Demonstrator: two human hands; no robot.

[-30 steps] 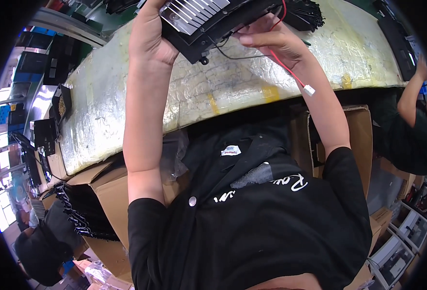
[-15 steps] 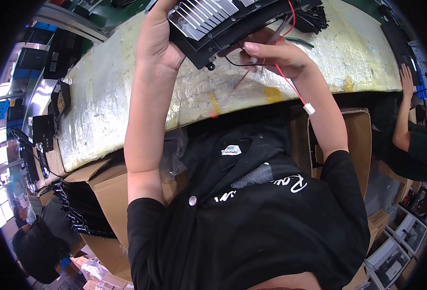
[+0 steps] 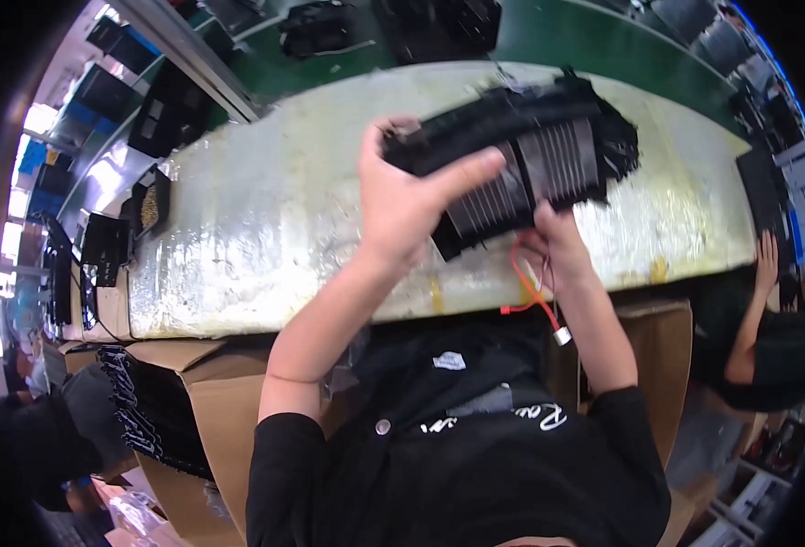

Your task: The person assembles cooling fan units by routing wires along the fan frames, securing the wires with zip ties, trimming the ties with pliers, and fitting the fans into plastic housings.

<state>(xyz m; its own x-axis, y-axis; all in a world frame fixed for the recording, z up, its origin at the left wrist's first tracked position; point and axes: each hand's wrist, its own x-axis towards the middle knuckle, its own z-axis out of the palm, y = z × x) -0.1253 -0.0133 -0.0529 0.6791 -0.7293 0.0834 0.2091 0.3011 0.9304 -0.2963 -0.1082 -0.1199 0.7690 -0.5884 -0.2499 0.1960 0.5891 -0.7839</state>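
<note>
A black housing [image 3: 503, 123] with ridged metal fins [image 3: 492, 206] is tilted between my hands above the wrapped bench. My left hand [image 3: 409, 202] clasps its left end, thumb lying across the finned face. My right hand [image 3: 559, 244] grips the lower edge, near the right-hand fins. Red and dark wires [image 3: 523, 273] hang by my right hand, ending in a white plug [image 3: 562, 336] and a small red connector [image 3: 506, 310]. A bristly black bundle [image 3: 623, 146] shows at the housing's right end; whether they touch I cannot tell.
Shiny film covers the pale bench [image 3: 238, 228]. On its left stands a black tray of small brass-coloured parts [image 3: 150, 208]. Open cardboard boxes [image 3: 229, 410] sit below the near edge. At the right, a co-worker's hand [image 3: 766, 260] touches a black panel [image 3: 760, 196]. Beyond lies a green surface [image 3: 557, 36].
The housing has come down into fuller view and turned, its finned face now towards me. My left hand has moved right with its thumb over the fins. A red connector now shows.
</note>
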